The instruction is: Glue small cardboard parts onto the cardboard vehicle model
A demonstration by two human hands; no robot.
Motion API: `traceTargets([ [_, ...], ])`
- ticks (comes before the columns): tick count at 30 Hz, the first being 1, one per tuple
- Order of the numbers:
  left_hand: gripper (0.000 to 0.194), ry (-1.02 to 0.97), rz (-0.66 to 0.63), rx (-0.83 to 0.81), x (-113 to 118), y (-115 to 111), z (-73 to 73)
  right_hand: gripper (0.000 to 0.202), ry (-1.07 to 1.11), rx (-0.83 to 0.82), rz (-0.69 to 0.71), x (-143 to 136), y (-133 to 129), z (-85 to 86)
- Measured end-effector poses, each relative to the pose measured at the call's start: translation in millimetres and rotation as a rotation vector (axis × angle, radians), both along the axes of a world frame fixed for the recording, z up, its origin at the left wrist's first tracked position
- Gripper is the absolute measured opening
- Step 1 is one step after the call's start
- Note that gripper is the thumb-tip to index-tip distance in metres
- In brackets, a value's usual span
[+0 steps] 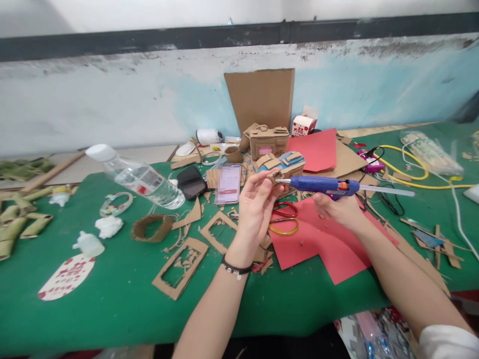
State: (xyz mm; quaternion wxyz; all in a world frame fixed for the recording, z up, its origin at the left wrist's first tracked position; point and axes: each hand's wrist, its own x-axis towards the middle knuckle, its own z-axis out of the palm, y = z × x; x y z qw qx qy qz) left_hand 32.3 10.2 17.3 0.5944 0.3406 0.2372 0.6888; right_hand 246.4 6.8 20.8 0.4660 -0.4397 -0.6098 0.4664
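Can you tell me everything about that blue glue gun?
The glue gun has a blue plastic-looking body with an orange trigger part. A pale glue stick pokes out of its back end, toward the right. It lies level above the green table, over red paper. The right hand grips it from below. Its thin metal tip points left, at a small cardboard piece pinched in the left hand.

The phone screen is blurred out, nothing legible. The scissors lie half hidden behind the left hand. The right hand covers the glue gun grip (trigger unseen). The bamboo pieces run off the left edge.
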Motion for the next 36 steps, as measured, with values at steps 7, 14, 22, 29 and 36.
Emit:
traceTargets([
  [7, 0.033, -0.027, -0.011, 0.005, 1.2, -0.1, 1.9, 0.063, -0.012, -0.012, 0.0, -0.8, -0.4, 3.1],
  [14, 0.036, 0.007, 0.003, -0.008, 0.9, -1.0, -0.4, 0.061, -0.018, -0.018, -0.022, 0.5, -0.5, 1.5],
  [22, 0.036, 0.019, -0.01, -0.016, 1.2, -2.0, 0.4, 0.059, -0.002, -0.033, -0.025, -0.4, -2.6, 3.4],
  [29, 0.038, 0.065, -0.014, -0.017, 1.8, -3.2, -2.0, 0.06, 0.001, -0.021, -0.018, 0.2, -1.9, 5.0],
  [36, 0.039, 0.069, -0.01, -0.026, 3.6, -4.4, 0.2, 0.057, 0.018, -0.035, -0.025, 0.8, -1.9, 3.8],
])
